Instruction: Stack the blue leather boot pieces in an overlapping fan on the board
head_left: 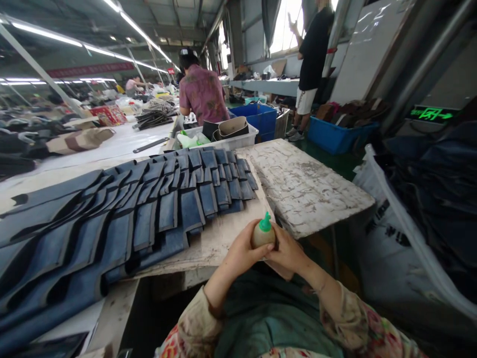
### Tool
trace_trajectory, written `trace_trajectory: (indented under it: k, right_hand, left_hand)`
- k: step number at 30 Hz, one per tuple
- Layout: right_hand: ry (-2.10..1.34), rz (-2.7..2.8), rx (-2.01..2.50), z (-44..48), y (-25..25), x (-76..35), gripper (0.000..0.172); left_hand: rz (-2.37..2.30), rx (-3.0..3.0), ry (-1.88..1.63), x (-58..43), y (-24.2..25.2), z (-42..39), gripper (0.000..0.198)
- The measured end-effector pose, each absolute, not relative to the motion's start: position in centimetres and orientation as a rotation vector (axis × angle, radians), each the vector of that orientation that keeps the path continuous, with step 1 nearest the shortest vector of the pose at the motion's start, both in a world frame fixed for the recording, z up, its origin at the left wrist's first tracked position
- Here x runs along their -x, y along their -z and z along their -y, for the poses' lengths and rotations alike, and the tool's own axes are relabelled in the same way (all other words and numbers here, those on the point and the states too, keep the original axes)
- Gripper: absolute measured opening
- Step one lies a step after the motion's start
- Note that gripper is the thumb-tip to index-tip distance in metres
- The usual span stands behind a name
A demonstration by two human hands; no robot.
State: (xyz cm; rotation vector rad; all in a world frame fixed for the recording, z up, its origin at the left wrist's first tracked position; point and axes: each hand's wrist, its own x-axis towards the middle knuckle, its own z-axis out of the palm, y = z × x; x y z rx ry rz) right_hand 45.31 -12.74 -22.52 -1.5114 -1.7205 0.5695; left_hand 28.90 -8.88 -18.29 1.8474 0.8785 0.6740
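Both hands wrap a small tan squeeze bottle with a green nozzle cap, held upright just off the near edge of the worktable. My left hand grips it from the left side and my right hand from the right. In front lie several overlapping dark blue leather pieces, fanned out in rows on a stained board.
A glue-crusted board sits to the right of the pieces. A white bin and blue crates stand behind. One person in a patterned shirt works at the table; another stands at the far bench. A bag of dark pieces is at right.
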Motion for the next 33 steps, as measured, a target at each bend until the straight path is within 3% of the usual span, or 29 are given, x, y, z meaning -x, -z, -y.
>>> trace_trajectory:
  k: [13,18,21,27,30,33]
  right_hand:
    - [-0.874,1.617,1.338,12.6,21.1,-45.9,0.074]
    - [-0.949,1.549,1.186,13.1,21.4,-45.8,0.077]
    - [-0.925,1.360,1.185,14.4,21.2,-44.9,0.074]
    - [-1.194,0.815,1.143,18.1,19.2,-47.0,0.069]
    - [-0.916,0.791,1.279,20.1,17.5,-51.0,0.067]
    - [-0.361,0.966,1.466,22.2,15.2,-54.6,0.074]
  left_hand:
    - [-0.895,-1.515,-0.831,-28.5,17.9,8.7,0.050]
    - [-0.778,-1.351,-0.908,-28.6,17.9,9.6,0.058]
    - [-0.685,-1.433,-0.908,-29.7,18.1,11.1,0.065]
    - [-0.675,-1.881,-0.765,-31.1,17.2,14.6,0.059]
    - [-0.611,-1.949,-0.555,-30.6,16.9,15.9,0.042]
    - [-0.612,-1.890,-0.350,-29.8,17.9,16.6,0.034]
